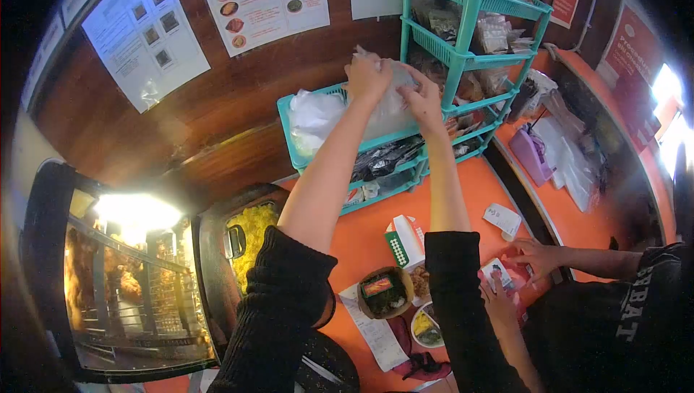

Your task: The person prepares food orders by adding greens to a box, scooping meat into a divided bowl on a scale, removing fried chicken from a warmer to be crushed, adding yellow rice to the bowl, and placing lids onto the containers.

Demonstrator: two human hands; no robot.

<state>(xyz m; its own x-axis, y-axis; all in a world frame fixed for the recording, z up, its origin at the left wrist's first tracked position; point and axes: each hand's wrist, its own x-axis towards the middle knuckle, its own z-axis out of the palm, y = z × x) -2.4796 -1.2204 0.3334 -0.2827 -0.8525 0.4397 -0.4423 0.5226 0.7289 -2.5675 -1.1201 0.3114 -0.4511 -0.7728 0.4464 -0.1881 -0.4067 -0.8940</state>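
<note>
Both my arms reach forward over the teal basket rack. My left hand is closed on a clear plastic bag, and a crumpled bit of plastic pokes up above its fingers. On the bag's right side my right hand grips it, thumb and fingers bent. More clear bags lie beneath my hands in the top basket, and a white plastic bundle sits to their left. Between my forearms, lower down, a white and green carton rests on the orange counter.
An open brown box of food, a round food bowl and a paper slip lie below. A lit display case stands left. On the right, a co-worker's hands handle a red and white packet. A taller teal rack holds sachets.
</note>
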